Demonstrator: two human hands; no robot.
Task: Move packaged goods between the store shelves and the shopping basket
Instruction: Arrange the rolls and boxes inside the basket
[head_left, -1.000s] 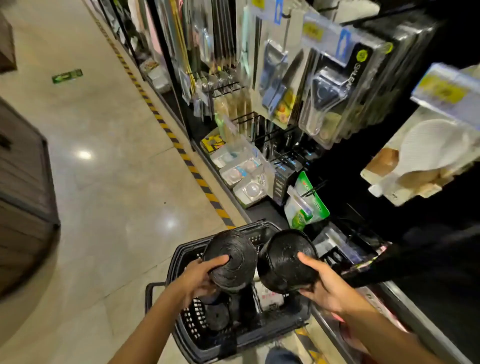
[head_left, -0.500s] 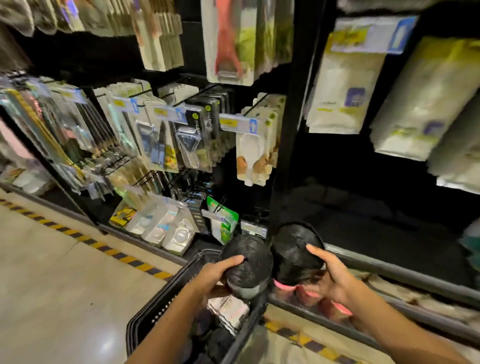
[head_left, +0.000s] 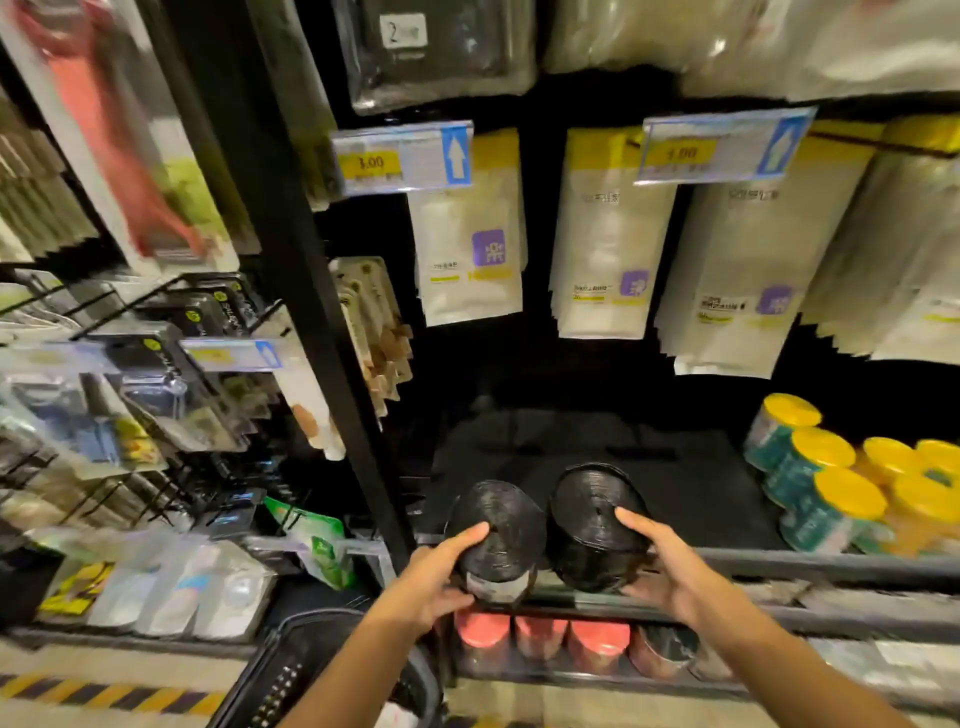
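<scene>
Grip check: left hand (head_left: 431, 582) is clasping the left black roll (head_left: 501, 535), thumb over its top, fingers (head_left: 453, 597) underneath; right hand (head_left: 672, 569) is clasping the right black roll (head_left: 589, 512) likewise.

Dim, glare on hanging packets (head_left: 608, 234), edges blurred and bowed.

**Both arms reaching forward**

Gripping the left black roll (head_left: 498, 525) with the left hand (head_left: 436, 577), thumb lying over its top, fingers curling underneath. Gripping the right black roll (head_left: 592, 514) likewise with the right hand (head_left: 670, 566), bare forearms extending.
</scene>
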